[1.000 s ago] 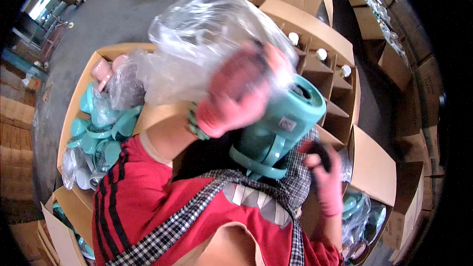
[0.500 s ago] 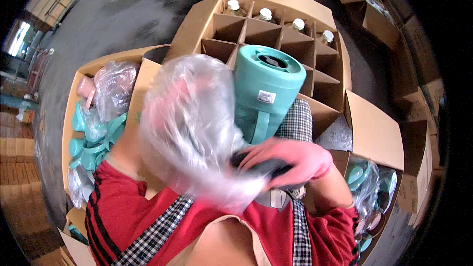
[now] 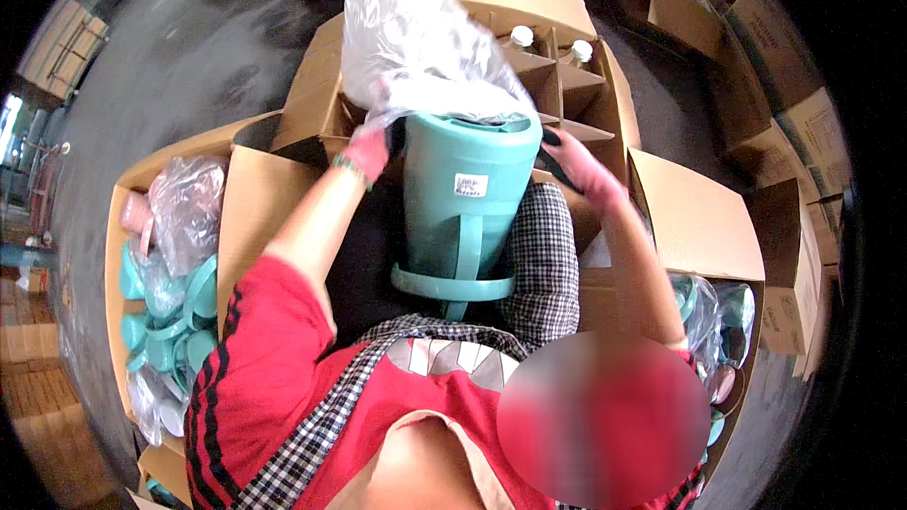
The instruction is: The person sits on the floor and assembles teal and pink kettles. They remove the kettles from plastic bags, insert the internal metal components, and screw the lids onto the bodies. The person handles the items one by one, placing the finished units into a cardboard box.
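A large teal jug [image 3: 470,156] with a handle and a small white label lies across my lap, its base pointing away from me and its wider rim toward me. A clear plastic bag [image 3: 406,33] is drawn over the base end, billowing out beyond it. My left hand [image 3: 367,151], in a pink glove with dark palm, is closed on the bag's edge at the jug's left side. On the other side my right hand [image 3: 581,170], gloved alike, grips the bag's edge near the base; its fingertips are partly hidden.
Beyond the jug stands a divided carton [image 3: 586,99] with white-capped bottles. An open box [image 3: 118,255] of teal parts and bagged pieces is at my left. Another box [image 3: 694,217] with bagged teal items sits at right. Stacked cartons [image 3: 803,132] line the far right.
The bag has swung from my left side up onto the jug's base. Both hands have moved forward to either side of the jug, which now lies lower, its rim showing.
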